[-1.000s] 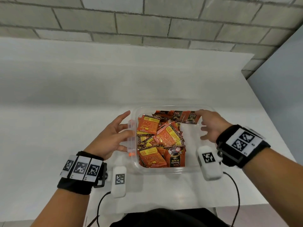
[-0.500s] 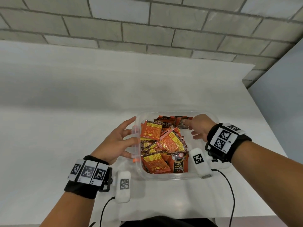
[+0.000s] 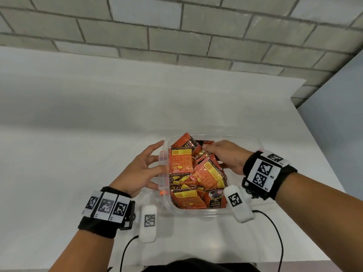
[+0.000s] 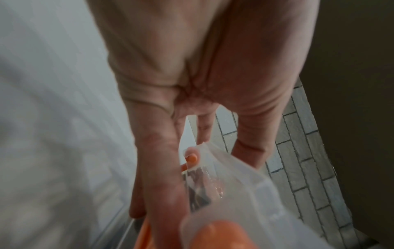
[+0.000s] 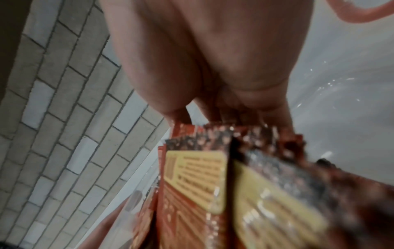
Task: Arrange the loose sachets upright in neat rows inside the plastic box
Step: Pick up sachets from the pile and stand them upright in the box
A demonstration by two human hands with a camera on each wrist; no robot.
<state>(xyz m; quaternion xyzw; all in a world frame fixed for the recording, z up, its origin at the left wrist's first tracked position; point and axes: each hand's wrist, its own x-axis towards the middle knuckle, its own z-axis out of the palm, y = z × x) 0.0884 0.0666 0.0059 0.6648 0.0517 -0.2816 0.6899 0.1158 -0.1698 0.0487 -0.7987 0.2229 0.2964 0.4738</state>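
A clear plastic box (image 3: pixel 196 213) with orange clips (image 3: pixel 162 192) sits on the white table, holding several orange sachets (image 3: pixel 206 173) in a loose heap. My left hand (image 3: pixel 145 169) presses with spread, straight fingers on the outside of the box's left wall; the left wrist view shows those fingers (image 4: pixel 162 168) against the rim (image 4: pixel 234 176). My right hand (image 3: pixel 222 156) is inside the box at the far side, pushing against a bunch of sachets (image 5: pixel 192 176). Its fingertips are hidden behind them. One sachet (image 3: pixel 184 143) leans up at the far left corner.
A grey block wall (image 3: pixel 176 36) rises behind the white table (image 3: pixel 78 134). The table's right edge (image 3: pixel 324 154) borders a blue-grey panel. Two white tagged units (image 3: pixel 149 222) with black cables (image 3: pixel 275 232) hang by my wrists near the front edge.
My right hand has moved left from the box's right side into the heap, shoving sachets leftward and tipping one up. My left hand stays on the left wall.
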